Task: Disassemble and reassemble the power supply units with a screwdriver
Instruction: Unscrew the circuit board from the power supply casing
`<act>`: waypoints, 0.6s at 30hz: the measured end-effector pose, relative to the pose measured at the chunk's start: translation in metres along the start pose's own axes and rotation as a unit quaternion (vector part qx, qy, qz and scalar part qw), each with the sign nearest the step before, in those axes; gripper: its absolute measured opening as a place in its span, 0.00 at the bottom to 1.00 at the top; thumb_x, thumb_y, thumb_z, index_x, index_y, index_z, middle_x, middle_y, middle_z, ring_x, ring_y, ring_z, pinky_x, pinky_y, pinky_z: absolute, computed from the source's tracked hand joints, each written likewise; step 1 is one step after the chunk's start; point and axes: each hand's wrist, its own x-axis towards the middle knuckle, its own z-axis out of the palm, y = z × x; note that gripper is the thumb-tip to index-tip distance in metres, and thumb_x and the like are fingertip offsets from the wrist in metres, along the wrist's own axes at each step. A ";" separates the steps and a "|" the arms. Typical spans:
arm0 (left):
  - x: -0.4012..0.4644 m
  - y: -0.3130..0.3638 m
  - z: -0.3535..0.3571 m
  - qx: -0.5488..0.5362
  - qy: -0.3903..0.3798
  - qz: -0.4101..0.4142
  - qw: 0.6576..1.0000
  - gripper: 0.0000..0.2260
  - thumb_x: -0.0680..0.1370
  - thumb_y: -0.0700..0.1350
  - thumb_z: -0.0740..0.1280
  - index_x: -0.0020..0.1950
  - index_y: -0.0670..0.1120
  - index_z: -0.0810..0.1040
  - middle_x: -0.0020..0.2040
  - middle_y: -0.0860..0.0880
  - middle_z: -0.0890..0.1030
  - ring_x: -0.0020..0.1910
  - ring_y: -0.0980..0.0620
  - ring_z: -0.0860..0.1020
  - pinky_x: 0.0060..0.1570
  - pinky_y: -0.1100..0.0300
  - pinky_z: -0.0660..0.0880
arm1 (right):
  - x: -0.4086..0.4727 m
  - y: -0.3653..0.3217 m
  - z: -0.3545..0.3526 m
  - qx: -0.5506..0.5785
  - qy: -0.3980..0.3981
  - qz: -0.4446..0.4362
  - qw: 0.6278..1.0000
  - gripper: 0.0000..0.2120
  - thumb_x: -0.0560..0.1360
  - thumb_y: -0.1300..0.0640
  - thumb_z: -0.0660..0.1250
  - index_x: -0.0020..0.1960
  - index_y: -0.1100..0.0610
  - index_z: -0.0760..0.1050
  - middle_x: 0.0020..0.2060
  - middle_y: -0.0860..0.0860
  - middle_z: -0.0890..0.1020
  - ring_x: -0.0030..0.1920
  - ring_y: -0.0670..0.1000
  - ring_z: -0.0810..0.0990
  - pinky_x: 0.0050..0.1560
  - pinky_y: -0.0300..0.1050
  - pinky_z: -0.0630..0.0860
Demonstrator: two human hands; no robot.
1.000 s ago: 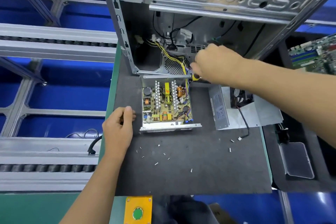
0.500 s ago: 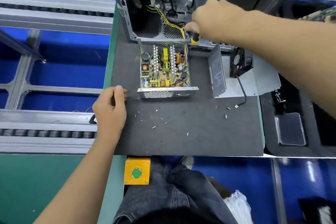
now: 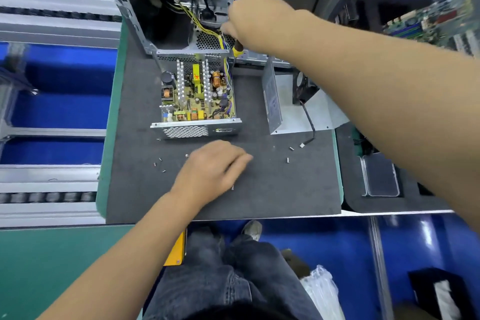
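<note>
Two hands work over the bench [image 3: 259, 195]: the opened power supply unit [image 3: 198, 97] sits mid-bench, just beyond the left hand [image 3: 211, 167], which hovers with loosely curled fingers over the scattered screws [image 3: 287, 160], apparently empty. At the unit's far right corner, the right hand [image 3: 255, 22] grips the screwdriver [image 3: 237, 50].

- The near strip of the worktop [image 3: 272, 197] is bare mat, broken only by scattered screws [image 3: 287, 160].
- The left hand [image 3: 211, 167] lies over the mat just before the open power supply unit [image 3: 197, 99].
- A clear lane runs between that unit and the upright cover [image 3: 271, 97].
- The computer case [image 3: 145, 8] walls off the far edge; the right hand [image 3: 255, 19] and a cable bundle [image 3: 207, 26] fill its opening.
</note>
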 end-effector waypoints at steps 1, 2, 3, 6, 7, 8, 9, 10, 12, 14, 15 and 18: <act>0.009 0.005 0.007 -0.006 -0.051 0.015 0.999 0.08 0.80 0.41 0.68 0.45 0.40 0.83 0.39 0.45 0.82 0.38 0.43 0.80 0.42 0.52 0.77 | 0.000 0.000 -0.001 0.010 -0.006 0.012 1.000 0.15 0.83 0.51 0.56 0.64 0.60 0.67 0.54 0.61 0.71 0.49 0.64 0.73 0.42 0.54 0.66; 0.018 0.008 0.012 -0.015 -0.087 0.025 0.996 0.05 0.79 0.40 0.69 0.48 0.39 0.83 0.42 0.44 0.83 0.41 0.42 0.81 0.45 0.51 0.77 | -0.001 0.002 -0.002 0.021 -0.016 0.017 1.000 0.16 0.82 0.51 0.58 0.65 0.59 0.65 0.54 0.59 0.70 0.47 0.63 0.74 0.41 0.55 0.68; 0.027 0.009 0.016 -0.024 -0.108 0.027 0.993 0.04 0.79 0.38 0.70 0.50 0.38 0.83 0.43 0.43 0.83 0.42 0.42 0.81 0.48 0.50 0.77 | -0.003 0.004 -0.002 0.027 -0.031 0.015 0.999 0.16 0.80 0.54 0.60 0.65 0.59 0.64 0.56 0.58 0.70 0.47 0.63 0.75 0.42 0.56 0.71; 0.035 0.001 0.011 -0.027 -0.110 -0.008 0.994 0.05 0.79 0.35 0.69 0.53 0.38 0.83 0.46 0.43 0.84 0.45 0.42 0.82 0.50 0.50 0.78 | -0.007 0.010 0.000 0.044 -0.025 -0.020 0.999 0.13 0.77 0.62 0.62 0.61 0.60 0.71 0.58 0.60 0.72 0.49 0.64 0.78 0.49 0.57 0.77; 0.031 -0.003 0.005 -0.023 -0.096 -0.027 0.995 0.06 0.79 0.35 0.69 0.53 0.38 0.84 0.47 0.44 0.84 0.45 0.43 0.83 0.51 0.52 0.77 | -0.007 0.012 0.001 0.053 -0.009 -0.022 0.998 0.11 0.77 0.63 0.64 0.59 0.60 0.73 0.57 0.61 0.73 0.48 0.63 0.78 0.48 0.56 0.77; 0.025 -0.007 -0.001 -0.020 -0.081 -0.046 0.995 0.06 0.79 0.36 0.69 0.53 0.39 0.84 0.47 0.45 0.85 0.45 0.44 0.83 0.51 0.54 0.77 | -0.007 0.015 0.003 0.062 0.009 -0.018 0.998 0.10 0.77 0.61 0.66 0.58 0.60 0.74 0.57 0.62 0.74 0.48 0.63 0.77 0.47 0.56 0.76; 0.018 -0.010 -0.008 -0.018 -0.073 -0.062 0.995 0.06 0.79 0.36 0.69 0.53 0.39 0.84 0.47 0.46 0.85 0.46 0.45 0.83 0.51 0.55 0.77 | -0.006 0.016 0.004 0.066 0.020 -0.008 0.998 0.11 0.77 0.58 0.68 0.58 0.60 0.75 0.56 0.62 0.74 0.49 0.64 0.77 0.46 0.55 0.75; 0.010 -0.012 -0.013 -0.017 -0.072 -0.074 0.994 0.06 0.79 0.37 0.70 0.53 0.40 0.84 0.48 0.46 0.85 0.46 0.46 0.83 0.51 0.54 0.78 | -0.006 0.017 0.005 0.072 0.027 -0.003 0.997 0.12 0.78 0.53 0.68 0.56 0.61 0.75 0.55 0.62 0.73 0.50 0.64 0.76 0.45 0.55 0.73; -0.001 -0.014 -0.021 -0.008 -0.078 -0.088 0.993 0.05 0.79 0.37 0.70 0.53 0.40 0.84 0.48 0.47 0.85 0.47 0.46 0.83 0.50 0.53 0.79 | -0.003 0.016 0.007 0.077 0.027 0.007 0.997 0.18 0.80 0.46 0.65 0.48 0.62 0.70 0.49 0.60 0.70 0.45 0.61 0.72 0.42 0.53 0.69; -0.009 -0.017 -0.027 0.000 -0.080 -0.097 0.992 0.05 0.79 0.37 0.70 0.53 0.40 0.84 0.47 0.47 0.85 0.46 0.47 0.83 0.48 0.53 0.79 | 0.000 0.017 0.008 0.061 0.017 0.019 0.998 0.23 0.81 0.45 0.62 0.44 0.65 0.67 0.42 0.58 0.68 0.39 0.59 0.70 0.37 0.51 0.68; -0.012 -0.020 -0.031 0.005 -0.074 -0.101 0.992 0.05 0.79 0.37 0.70 0.53 0.40 0.84 0.47 0.47 0.85 0.46 0.47 0.82 0.48 0.54 0.79 | 0.001 0.019 0.008 0.043 -0.002 0.025 0.999 0.22 0.81 0.45 0.62 0.46 0.66 0.71 0.40 0.58 0.68 0.37 0.59 0.71 0.36 0.51 0.70; -0.024 -0.029 -0.042 0.018 -0.053 -0.114 0.992 0.05 0.78 0.38 0.70 0.53 0.41 0.84 0.47 0.48 0.84 0.45 0.49 0.81 0.49 0.58 0.77 | -0.002 0.028 0.009 0.069 -0.045 0.013 0.996 0.21 0.78 0.47 0.66 0.61 0.63 0.70 0.46 0.62 0.76 0.45 0.62 0.74 0.45 0.55 0.75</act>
